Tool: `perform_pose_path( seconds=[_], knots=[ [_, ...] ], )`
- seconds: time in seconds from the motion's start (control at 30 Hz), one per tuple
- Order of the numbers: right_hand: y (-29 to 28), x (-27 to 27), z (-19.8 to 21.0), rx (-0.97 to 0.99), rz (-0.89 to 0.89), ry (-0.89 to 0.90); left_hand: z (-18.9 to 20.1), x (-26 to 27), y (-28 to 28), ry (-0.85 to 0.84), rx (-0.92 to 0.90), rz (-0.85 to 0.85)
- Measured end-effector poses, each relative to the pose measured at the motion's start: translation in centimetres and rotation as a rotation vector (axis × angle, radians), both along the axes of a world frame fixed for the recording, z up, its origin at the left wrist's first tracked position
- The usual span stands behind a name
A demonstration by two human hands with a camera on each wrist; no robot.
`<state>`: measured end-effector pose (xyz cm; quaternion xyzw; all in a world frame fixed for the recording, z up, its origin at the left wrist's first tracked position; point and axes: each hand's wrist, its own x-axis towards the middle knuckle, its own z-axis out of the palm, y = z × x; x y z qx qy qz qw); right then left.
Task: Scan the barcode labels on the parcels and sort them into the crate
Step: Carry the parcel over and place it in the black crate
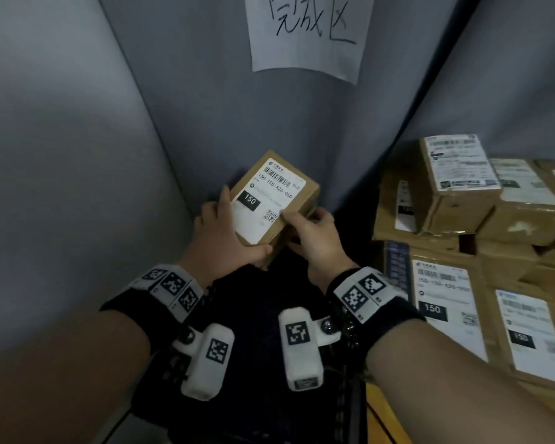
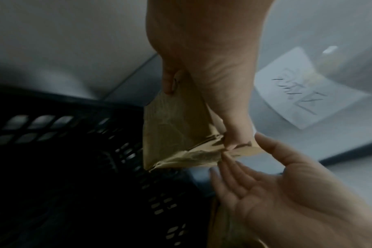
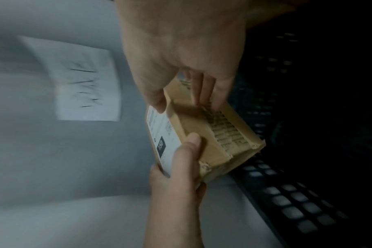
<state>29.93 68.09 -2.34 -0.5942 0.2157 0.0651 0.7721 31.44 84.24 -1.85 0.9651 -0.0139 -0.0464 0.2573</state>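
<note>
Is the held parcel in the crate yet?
Not yet. The parcel is held above the black crate, label up, by the left hand and right hand.

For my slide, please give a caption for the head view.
Both hands, left hand and right hand, hold a labelled parcel above the black crate.

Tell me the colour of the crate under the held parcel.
Black, with a slotted lattice wall. The crate shows best in the left wrist view, below the parcel.
</note>
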Motion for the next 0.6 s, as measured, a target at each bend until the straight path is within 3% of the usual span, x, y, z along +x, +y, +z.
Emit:
perform_pose_path(
  seconds=[0.1, 0.23, 0.3, 0.4, 0.5, 0.6],
  knots=[
    [2.7, 0.4, -5.3, 0.059, 0.076, 0.156, -4.8, 0.4, 1.6, 0.165, -0.119, 0.109],
    [4.3, 0.9, -12.0, 0.193, 0.042, 0.209, -9.9, 1.0, 2.5, 0.294, -0.255, 0.171],
    [4.2, 1.4, -14.3, 0.217, 0.054, 0.25, -11.7, 1.7, 2.9, 0.365, -0.263, 0.126],
    [3.6, 2.1, -16.8, 0.238, 0.06, 0.299, -13.4, 3.2, 4.1, 0.416, -0.211, -0.073],
    [2.8, 2.9, -17.9, 0.274, 0.088, 0.331, -13.8, 4.8, 5.2, 0.295, -0.18, -0.242],
    [2.4, 4.6, -20.1, 0.209, 0.106, 0.375, -15.2, 6.6, 6.1, -0.077, 0.126, -0.227]
  ],
)
